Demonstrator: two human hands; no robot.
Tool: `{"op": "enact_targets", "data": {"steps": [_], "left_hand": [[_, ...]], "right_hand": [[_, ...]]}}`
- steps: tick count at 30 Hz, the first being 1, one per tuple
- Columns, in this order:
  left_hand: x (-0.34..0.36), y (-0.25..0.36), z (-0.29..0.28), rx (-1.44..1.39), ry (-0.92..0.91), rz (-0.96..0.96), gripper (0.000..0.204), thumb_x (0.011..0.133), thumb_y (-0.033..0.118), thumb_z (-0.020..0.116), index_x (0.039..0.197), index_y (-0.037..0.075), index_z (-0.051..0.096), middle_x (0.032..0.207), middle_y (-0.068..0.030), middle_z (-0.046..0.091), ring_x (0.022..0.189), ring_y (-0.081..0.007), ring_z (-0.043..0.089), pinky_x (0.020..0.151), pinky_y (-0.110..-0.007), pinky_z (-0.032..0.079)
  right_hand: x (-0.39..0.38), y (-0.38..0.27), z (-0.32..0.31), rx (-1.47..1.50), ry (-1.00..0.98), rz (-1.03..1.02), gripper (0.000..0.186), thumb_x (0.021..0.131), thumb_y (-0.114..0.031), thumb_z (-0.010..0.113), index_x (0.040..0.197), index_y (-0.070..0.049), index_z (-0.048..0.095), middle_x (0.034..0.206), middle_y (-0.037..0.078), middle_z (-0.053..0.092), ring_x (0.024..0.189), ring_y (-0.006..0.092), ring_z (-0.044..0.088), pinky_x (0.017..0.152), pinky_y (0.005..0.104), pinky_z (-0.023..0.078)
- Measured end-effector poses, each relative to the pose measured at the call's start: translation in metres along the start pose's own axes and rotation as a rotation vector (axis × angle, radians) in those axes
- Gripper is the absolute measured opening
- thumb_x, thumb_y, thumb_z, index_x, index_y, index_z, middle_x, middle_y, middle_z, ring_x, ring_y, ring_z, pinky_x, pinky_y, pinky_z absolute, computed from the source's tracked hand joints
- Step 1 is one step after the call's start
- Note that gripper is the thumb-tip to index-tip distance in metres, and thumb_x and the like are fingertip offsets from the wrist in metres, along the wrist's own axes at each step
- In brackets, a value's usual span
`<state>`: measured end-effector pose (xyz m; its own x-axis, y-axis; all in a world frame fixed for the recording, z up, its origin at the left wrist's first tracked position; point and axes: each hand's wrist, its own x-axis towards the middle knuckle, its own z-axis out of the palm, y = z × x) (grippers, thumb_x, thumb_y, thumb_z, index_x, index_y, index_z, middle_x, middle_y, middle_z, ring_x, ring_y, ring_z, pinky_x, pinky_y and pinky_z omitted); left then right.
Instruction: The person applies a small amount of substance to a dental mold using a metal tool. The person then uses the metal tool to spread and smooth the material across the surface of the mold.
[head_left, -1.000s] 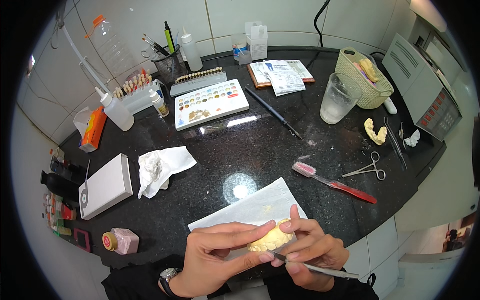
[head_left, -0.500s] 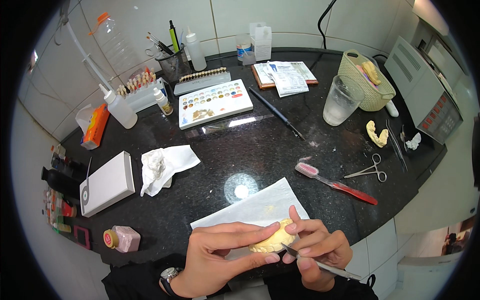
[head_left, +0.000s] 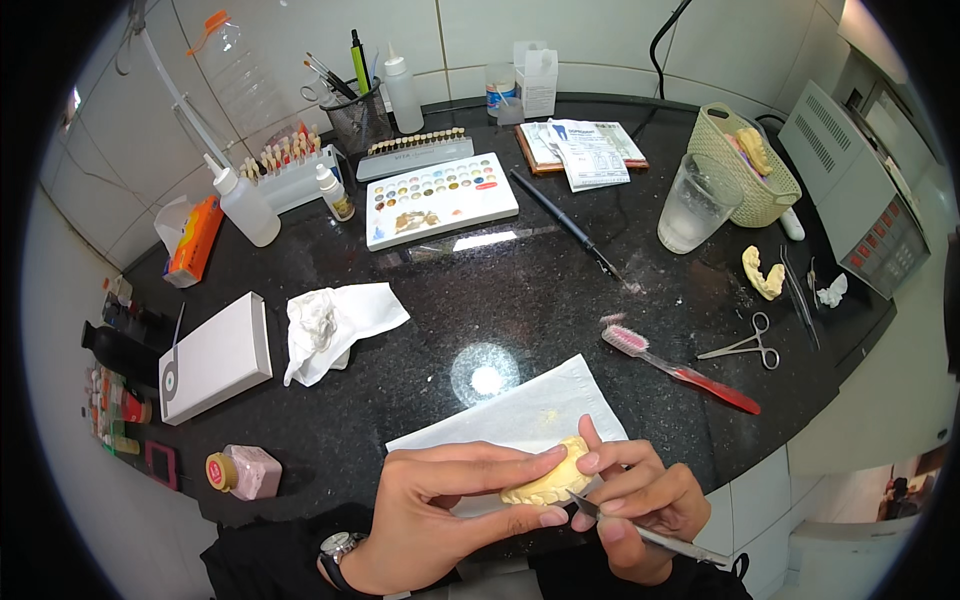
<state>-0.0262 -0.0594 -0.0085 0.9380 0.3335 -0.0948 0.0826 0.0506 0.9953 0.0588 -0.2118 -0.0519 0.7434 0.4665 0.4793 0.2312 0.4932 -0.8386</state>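
Head view: nearest, the left hand pinches a yellow dental cast, the right hand grips a slim metal knife, its tip at the cast's edge (whether touching, I can't tell); beyond the white sheet I see a red-handled brush, then a white palette.

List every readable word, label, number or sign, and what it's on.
Print located, not copied out:
White paper slip: heading beside a blue tooth mark; smaller lines too small to read.
Grey shade-guide holder: letters on its front.
Orange box: printed marking, unclear.
Grey machine: red-marked keys, too small.
Cream dental model: no text visible.
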Motion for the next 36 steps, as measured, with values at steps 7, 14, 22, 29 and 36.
{"op": "enact_targets", "data": {"steps": [7, 14, 22, 29, 36], "left_hand": [[0.0012, -0.0018, -0.0003, 0.07, -0.029, 0.078, 0.041, 0.063, -0.002, 0.08, 0.101, -0.004, 0.066, 0.093, -0.02, 0.067, 0.083, -0.0184, 0.065, 0.073, -0.025, 0.052], [0.0001, 0.0014, 0.0019, 0.029, 0.01, -0.005, 0.04, 0.063, -0.003, 0.08, 0.101, -0.004, 0.066, 0.093, -0.02, 0.067, 0.082, -0.0187, 0.066, 0.073, -0.025, 0.052], [0.0008, -0.0019, 0.0009, 0.02, 0.005, 0.011, 0.041, 0.064, -0.003, 0.079, 0.102, -0.004, 0.066, 0.093, -0.0205, 0.067, 0.083, -0.0189, 0.065, 0.071, -0.025, 0.052], [0.0007, -0.002, 0.0008, 0.032, 0.001, 0.017, 0.04, 0.065, -0.002, 0.079, 0.102, -0.003, 0.066, 0.094, -0.0202, 0.067, 0.083, -0.0188, 0.065, 0.073, -0.025, 0.052], [0.0004, -0.0023, 0.0006, -0.005, 0.013, -0.018, 0.04, 0.065, -0.003, 0.079, 0.102, -0.003, 0.066, 0.095, -0.0202, 0.067, 0.083, -0.0186, 0.065, 0.073, -0.025, 0.052]], "right_hand": [[0.0005, -0.0011, 0.0005, -0.024, 0.011, 0.0, 0.017, 0.082, -0.006, 0.061, 0.083, -0.001, 0.046, 0.068, 0.017, 0.061, 0.096, 0.0271, 0.057, 0.102, 0.0612, 0.031], [0.0021, 0.0018, -0.0039, -0.034, -0.068, -0.026, 0.015, 0.083, -0.006, 0.061, 0.085, -0.002, 0.047, 0.071, 0.016, 0.063, 0.098, 0.0265, 0.056, 0.102, 0.0613, 0.03], [0.0025, 0.0014, -0.0041, -0.044, -0.095, -0.026, 0.014, 0.084, -0.007, 0.06, 0.088, -0.002, 0.047, 0.073, 0.015, 0.064, 0.099, 0.0258, 0.055, 0.102, 0.062, 0.03], [0.001, 0.0015, -0.0028, -0.046, -0.033, -0.01, 0.014, 0.082, -0.005, 0.062, 0.084, -0.002, 0.049, 0.073, 0.015, 0.064, 0.1, 0.0261, 0.056, 0.101, 0.0619, 0.032], [0.0032, 0.0024, -0.0052, -0.094, -0.088, -0.019, 0.014, 0.081, -0.006, 0.063, 0.084, -0.002, 0.049, 0.072, 0.015, 0.065, 0.099, 0.0256, 0.057, 0.1, 0.0613, 0.034]]}}
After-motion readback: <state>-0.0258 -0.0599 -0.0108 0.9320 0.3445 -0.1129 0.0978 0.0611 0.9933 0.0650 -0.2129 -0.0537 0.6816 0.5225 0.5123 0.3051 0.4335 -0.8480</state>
